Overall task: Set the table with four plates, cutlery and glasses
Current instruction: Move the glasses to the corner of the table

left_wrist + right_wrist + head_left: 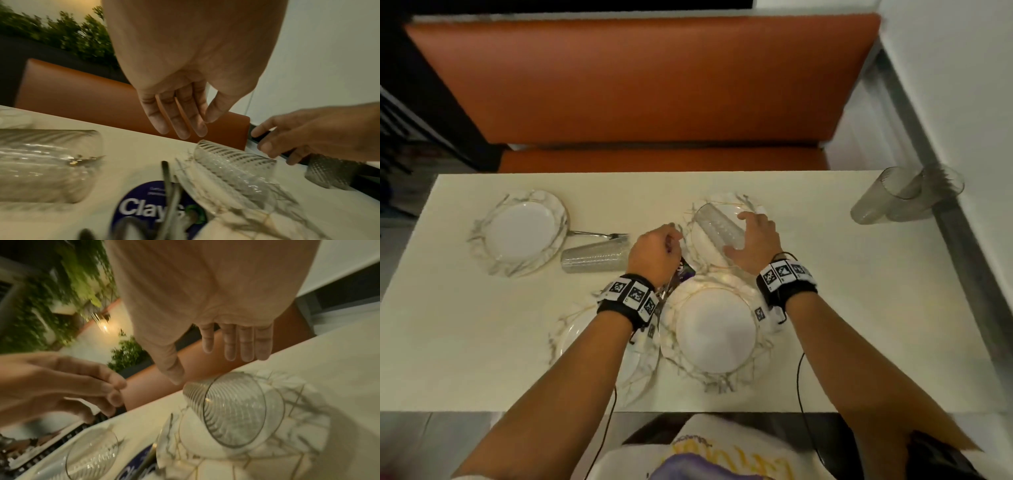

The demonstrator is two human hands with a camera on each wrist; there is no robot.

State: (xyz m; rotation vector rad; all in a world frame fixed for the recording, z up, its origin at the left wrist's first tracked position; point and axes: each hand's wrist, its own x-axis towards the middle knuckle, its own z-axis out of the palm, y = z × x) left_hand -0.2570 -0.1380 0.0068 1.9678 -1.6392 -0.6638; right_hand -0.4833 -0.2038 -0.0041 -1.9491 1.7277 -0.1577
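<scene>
Four marbled white plates lie on the cream table (842, 308): far left (520, 233), far right (750, 205), near middle (714, 329), and one near left (571, 335) partly under my left forearm. A ribbed clear glass (719, 229) (234, 408) lies on its side on the far right plate. My right hand (736, 236) (207, 369) hovers over it with straight spread fingers, holding nothing. My left hand (674, 236) (195, 128) hangs above loose cutlery (168, 186) on a purple packet (139, 209), fingers straight and empty.
Another ribbed glass (595, 255) lies on its side beside the far left plate, with a fork (599, 235) just behind it. Two more glasses (893, 195) stand at the table's far right corner. An orange bench (640, 78) runs behind the table.
</scene>
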